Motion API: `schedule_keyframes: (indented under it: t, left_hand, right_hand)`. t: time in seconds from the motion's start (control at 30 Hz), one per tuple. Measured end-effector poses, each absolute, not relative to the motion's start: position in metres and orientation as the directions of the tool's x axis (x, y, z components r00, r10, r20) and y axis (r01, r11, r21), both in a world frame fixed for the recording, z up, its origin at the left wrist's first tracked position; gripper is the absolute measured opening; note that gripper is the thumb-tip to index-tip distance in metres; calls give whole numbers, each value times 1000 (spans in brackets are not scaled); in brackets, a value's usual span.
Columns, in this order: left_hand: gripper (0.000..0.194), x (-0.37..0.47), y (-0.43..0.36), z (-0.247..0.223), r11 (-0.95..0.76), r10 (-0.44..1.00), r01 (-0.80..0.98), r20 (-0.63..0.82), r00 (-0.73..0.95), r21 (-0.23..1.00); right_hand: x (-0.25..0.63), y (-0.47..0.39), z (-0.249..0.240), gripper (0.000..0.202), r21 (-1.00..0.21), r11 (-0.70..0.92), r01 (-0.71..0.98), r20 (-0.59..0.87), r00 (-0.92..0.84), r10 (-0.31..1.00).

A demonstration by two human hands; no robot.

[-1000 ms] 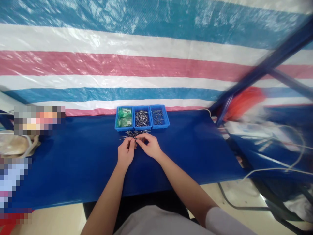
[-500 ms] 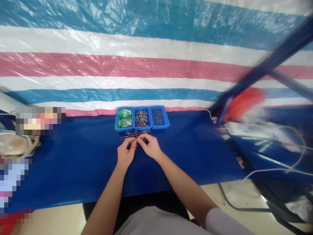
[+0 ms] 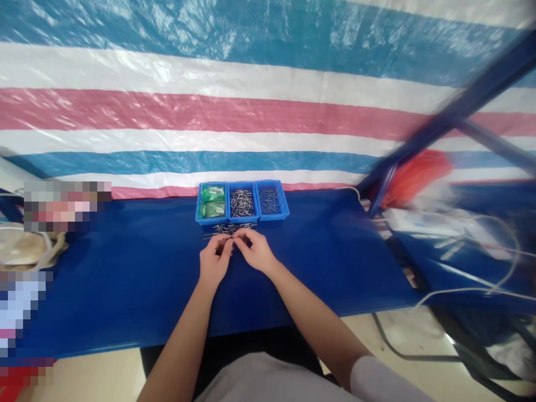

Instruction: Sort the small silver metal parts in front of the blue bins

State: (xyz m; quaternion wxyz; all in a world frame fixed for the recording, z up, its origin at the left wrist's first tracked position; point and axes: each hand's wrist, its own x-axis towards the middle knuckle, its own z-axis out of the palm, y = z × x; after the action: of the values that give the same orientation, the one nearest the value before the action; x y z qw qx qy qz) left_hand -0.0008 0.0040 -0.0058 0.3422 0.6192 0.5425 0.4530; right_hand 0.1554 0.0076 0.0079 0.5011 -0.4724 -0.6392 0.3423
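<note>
left hand (image 3: 213,260) and right hand (image 3: 257,252) meet, fingertips (image 3: 227,247) close together; whether they grip anything cannot be told. loose rods (image 3: 234,228) lie just on their far side, seemingly for short reach, three bins (image 3: 257,204) farther off, apparently keeping kinds apart

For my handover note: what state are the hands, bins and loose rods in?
Left hand: thumb and finger pinched
Right hand: pinched likewise; anything held too small to identify
Left bin: open, holding green packets
Middle bin: open, well filled with metal rods
Right bin: open, sparsely filled with dark rods
Loose rods: jumbled on the table
</note>
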Motion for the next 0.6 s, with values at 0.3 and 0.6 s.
schedule_keyframes:
  t: [0.3,0.6]
  left_hand:
    - [24,0,5,-6,-202,978,346,210,15,916]
    - [23,-2,5,-4,-201,977,402,211,19,893]
  right_hand:
    - [156,9,3,23,-893,304,332,302,-60,951]
    - [155,8,8,16,-892,383,241,368,-107,924]
